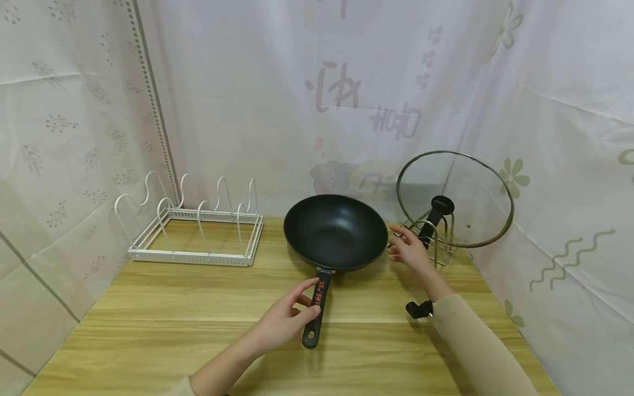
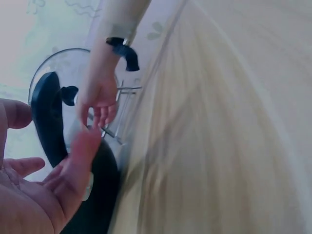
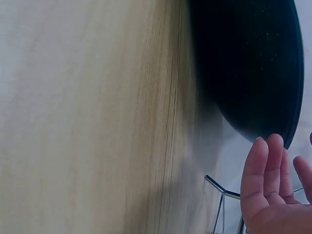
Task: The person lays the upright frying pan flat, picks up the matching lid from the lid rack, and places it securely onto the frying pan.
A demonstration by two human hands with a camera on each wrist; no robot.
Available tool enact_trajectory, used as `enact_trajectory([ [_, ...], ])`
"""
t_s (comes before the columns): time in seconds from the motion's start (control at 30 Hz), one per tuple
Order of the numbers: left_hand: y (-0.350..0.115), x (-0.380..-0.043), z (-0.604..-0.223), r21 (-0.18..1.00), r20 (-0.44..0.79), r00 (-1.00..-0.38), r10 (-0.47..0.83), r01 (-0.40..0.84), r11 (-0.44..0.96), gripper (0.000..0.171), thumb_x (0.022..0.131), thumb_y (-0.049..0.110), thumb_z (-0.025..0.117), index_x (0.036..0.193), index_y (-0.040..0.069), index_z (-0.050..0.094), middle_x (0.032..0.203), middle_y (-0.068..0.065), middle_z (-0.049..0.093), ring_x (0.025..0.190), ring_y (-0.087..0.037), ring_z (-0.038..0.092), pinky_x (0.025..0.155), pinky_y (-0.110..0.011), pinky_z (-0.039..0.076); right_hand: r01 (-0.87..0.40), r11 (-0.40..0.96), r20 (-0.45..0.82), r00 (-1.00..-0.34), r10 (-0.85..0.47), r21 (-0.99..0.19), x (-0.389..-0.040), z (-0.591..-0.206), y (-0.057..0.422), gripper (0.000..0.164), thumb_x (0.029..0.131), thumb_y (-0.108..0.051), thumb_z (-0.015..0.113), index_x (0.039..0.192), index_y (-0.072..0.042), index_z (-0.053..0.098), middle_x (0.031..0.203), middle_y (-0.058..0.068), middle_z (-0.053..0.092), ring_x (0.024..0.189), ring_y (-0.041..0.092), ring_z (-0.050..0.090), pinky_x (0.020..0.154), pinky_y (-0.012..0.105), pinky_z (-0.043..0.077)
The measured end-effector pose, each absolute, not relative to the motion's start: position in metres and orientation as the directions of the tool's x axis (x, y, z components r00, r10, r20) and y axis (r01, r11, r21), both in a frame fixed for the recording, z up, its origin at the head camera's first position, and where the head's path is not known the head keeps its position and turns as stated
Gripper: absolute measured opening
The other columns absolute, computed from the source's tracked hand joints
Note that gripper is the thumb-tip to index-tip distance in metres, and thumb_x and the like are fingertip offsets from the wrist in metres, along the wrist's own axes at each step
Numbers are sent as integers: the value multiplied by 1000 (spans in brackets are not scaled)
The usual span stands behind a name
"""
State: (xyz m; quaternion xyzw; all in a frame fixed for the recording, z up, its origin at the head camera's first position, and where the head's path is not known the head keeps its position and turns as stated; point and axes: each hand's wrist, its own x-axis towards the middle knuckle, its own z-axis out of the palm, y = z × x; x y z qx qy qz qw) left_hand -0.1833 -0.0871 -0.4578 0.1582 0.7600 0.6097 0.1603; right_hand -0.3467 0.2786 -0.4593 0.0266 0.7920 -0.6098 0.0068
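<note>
A black frying pan point(image 1: 337, 234) lies on the wooden table, its handle point(image 1: 322, 297) pointing toward me. My left hand point(image 1: 282, 324) is at the left side of that handle, thumb and fingers spread apart. In the left wrist view, the black handle point(image 2: 48, 107) shows beyond the parted fingers; contact is hard to judge. Beside the pan's right rim is my right hand point(image 1: 411, 252), fingers extended. The right wrist view has its fingertips at the edge of the dark pan point(image 3: 248, 63), with no curl around it.
A white wire rack point(image 1: 193, 256) stands at the back left. At the back right, a glass lid point(image 1: 513, 209) with a black knob leans in a metal wire rack point(image 1: 448, 247). Printed curtains hang behind and on both sides.
</note>
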Motion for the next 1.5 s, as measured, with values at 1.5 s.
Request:
enact_trajectory([
  [1.5,-77,-175,-465,995,-58,-910,411,-21,94,65,108,18,65,170,21,45,98,-9,62,57,-21,70,49,-43,61,120,85,-118,-993,26,-989,-373,-474,276,54,114,-20,56,168,-15,48,87,-5,58,64,8,58,71,29,62],
])
